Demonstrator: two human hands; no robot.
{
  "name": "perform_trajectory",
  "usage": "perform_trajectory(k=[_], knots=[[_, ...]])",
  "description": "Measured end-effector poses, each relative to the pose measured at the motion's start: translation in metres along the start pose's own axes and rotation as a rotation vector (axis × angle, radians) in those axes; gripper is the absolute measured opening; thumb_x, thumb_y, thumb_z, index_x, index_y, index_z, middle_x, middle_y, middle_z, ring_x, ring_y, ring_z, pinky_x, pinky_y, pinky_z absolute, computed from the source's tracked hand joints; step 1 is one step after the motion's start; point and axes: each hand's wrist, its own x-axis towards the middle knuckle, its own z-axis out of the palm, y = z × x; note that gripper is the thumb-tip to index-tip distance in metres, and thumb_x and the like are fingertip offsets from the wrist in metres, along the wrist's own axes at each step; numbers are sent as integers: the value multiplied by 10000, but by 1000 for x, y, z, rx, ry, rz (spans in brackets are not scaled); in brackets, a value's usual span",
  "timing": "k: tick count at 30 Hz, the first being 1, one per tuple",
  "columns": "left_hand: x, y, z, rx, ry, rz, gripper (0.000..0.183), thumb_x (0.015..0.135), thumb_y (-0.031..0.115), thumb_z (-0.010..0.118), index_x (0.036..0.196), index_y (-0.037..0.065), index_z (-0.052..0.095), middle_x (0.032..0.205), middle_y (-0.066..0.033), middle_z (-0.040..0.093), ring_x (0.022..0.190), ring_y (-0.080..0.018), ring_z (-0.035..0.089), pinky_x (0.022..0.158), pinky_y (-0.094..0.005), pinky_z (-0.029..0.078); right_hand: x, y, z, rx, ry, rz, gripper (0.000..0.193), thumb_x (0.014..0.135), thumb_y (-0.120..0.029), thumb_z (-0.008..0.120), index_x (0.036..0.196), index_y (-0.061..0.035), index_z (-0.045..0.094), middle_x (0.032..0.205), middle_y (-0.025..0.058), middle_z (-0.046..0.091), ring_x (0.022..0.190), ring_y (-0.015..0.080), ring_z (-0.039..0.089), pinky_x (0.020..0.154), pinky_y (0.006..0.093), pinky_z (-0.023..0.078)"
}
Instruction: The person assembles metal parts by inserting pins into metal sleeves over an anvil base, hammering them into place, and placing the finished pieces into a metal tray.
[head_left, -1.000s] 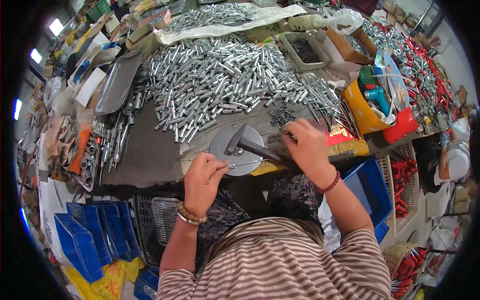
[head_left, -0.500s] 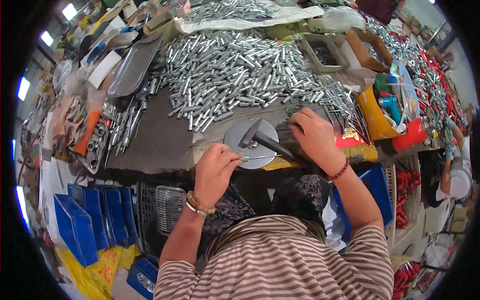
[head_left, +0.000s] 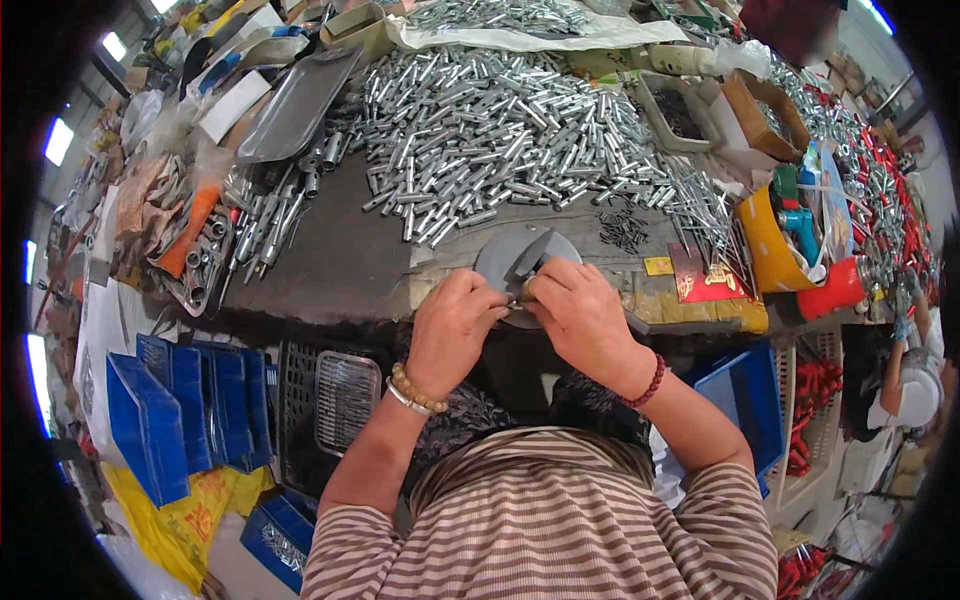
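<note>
My left hand (head_left: 455, 325) pinches a thin metal rod (head_left: 514, 304), mostly hidden by the fingers, at the near edge of a round grey metal disc (head_left: 492, 262). Right beside it, my right hand (head_left: 585, 318) is closed, its thumb and fingertips meeting the left ones. What the right fingers hold is too small and covered to make out. A hammer (head_left: 531, 255) rests on the disc, its dark head showing and its handle hidden behind my right hand. To the right of the disc lies a small pile of short dark pins (head_left: 622, 230).
A big heap of shiny metal tubes (head_left: 500, 140) covers the bench's back, with thin rods (head_left: 700, 200) to its right. A yellow container (head_left: 775, 240) stands at the right. Blue bins (head_left: 150, 420) are at lower left. A co-worker (head_left: 905, 385) is at far right.
My right hand has moved left from the dark pins to meet the left fingertips. The hammer's handle is now covered, and the pin pile shows. The whole view has shifted slightly.
</note>
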Motion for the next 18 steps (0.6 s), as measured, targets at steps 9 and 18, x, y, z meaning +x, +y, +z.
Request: perform_trajectory(k=[9, 18], knots=[[0, -3, 4, 1, 38, 36, 142, 819, 38, 770, 951, 56, 720, 912, -100, 609, 864, -327, 625, 742, -432, 504, 1, -9, 1, -252, -71, -92, 173, 822, -100, 698, 988, -83, 652, 950, 65, 557, 921, 268, 591, 823, 404, 479], [-2, -2, 5, -21, 30, 29, 148, 861, 37, 769, 1008, 29, 755, 918, -92, 599, 825, -259, 623, 722, -351, 512, -26, 19, -32, -257, -46, 236, 284, 830, -93, 745, 1101, -65, 666, 1019, 117, 621, 954, 333, 624, 828, 463, 517]])
